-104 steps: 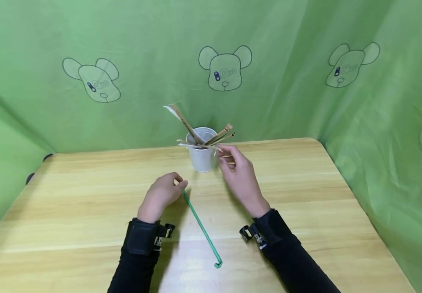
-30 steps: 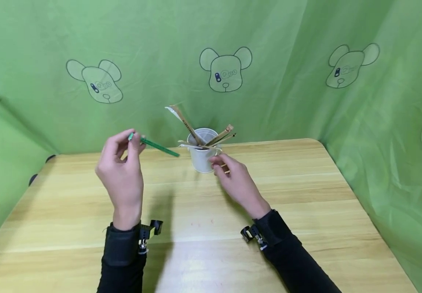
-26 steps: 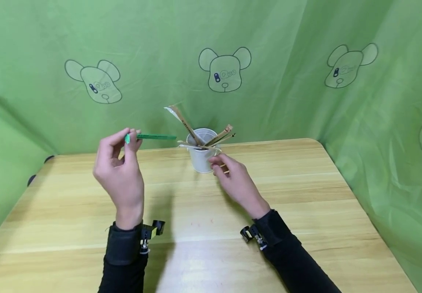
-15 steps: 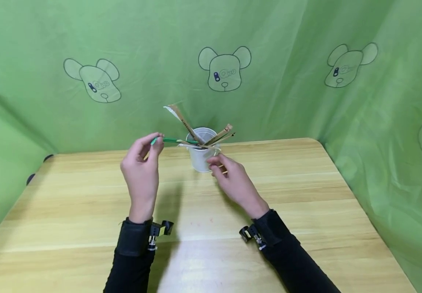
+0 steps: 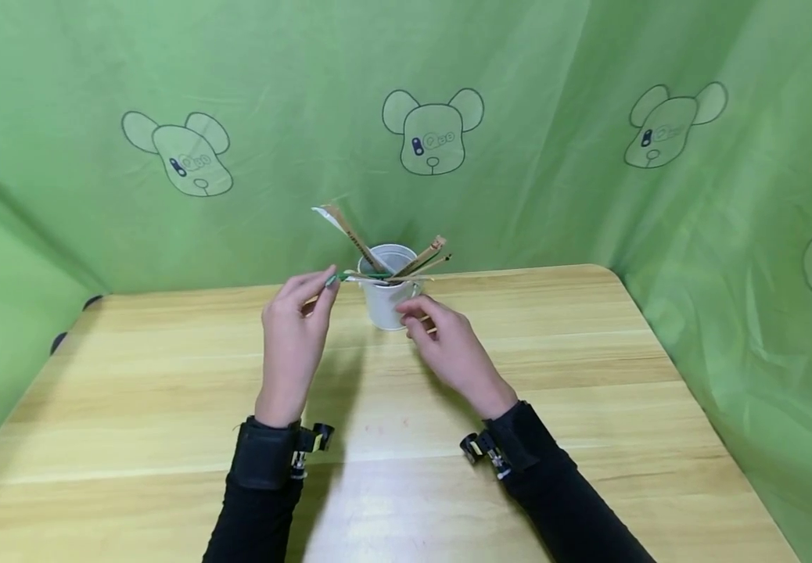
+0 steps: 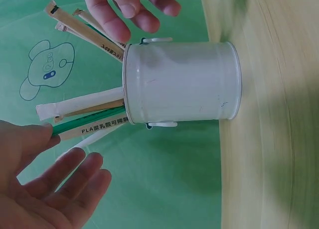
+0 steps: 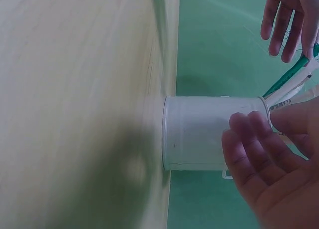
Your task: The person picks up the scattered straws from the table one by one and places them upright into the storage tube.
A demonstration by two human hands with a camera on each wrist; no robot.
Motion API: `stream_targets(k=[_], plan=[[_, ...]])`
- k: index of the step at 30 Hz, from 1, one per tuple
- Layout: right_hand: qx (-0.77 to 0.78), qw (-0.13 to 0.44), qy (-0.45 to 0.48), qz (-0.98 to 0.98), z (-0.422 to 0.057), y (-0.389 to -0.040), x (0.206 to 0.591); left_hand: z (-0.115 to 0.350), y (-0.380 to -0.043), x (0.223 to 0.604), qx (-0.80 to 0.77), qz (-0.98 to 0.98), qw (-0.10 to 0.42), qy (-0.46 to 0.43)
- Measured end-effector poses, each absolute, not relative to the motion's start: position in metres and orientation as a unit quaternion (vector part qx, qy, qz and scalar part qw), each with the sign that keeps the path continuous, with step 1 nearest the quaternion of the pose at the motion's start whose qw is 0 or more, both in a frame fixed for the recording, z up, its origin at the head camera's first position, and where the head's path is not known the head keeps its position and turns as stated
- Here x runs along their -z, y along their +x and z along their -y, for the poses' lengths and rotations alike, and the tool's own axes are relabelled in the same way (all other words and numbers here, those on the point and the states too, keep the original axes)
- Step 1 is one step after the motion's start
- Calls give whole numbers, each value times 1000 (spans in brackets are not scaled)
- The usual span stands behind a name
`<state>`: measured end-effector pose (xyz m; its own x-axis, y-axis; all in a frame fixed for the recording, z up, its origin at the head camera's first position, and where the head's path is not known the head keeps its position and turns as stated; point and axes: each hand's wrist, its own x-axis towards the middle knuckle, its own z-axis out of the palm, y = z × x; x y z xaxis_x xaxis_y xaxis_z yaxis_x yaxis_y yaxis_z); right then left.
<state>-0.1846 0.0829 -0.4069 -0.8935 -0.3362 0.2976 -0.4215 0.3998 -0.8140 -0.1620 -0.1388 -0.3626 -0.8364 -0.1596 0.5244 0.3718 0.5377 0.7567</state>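
Note:
My left hand [image 5: 293,336] pinches a green straw [image 6: 87,120] by one end, between thumb and fingertips, left of the white bucket [image 6: 184,82]. The straw's far end passes over the bucket's rim and is hidden inside. Several straws in brown and white paper wrappers [image 6: 102,125] lean out of the bucket on both sides, printed characters on some. At the bucket's right side is my right hand [image 5: 451,344], fingers loosely bent and holding nothing; in the right wrist view its fingertips overlap the bucket wall near the rim.
The bucket stands near the back edge of a wood-grain table [image 5: 519,485]. Close behind hangs a green curtain [image 5: 293,78] with bear-head outlines, which also runs along both sides. A black wrist camera [image 5: 314,439] sits on each forearm.
My left hand has picked the green straw up from the table, turned it, and brought it rightward until its far end entered the bucket. The right hand has dropped slightly and stayed beside the bucket.

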Motion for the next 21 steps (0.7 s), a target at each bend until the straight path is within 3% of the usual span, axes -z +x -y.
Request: stream_targets(k=[8,21], plan=[[-486,45,230,842,-82,-185,409,141,-164,365,484,836,250,-67],[-448,25,195,872,-92,-186,409,152,-173,391,385,919,35,-75]])
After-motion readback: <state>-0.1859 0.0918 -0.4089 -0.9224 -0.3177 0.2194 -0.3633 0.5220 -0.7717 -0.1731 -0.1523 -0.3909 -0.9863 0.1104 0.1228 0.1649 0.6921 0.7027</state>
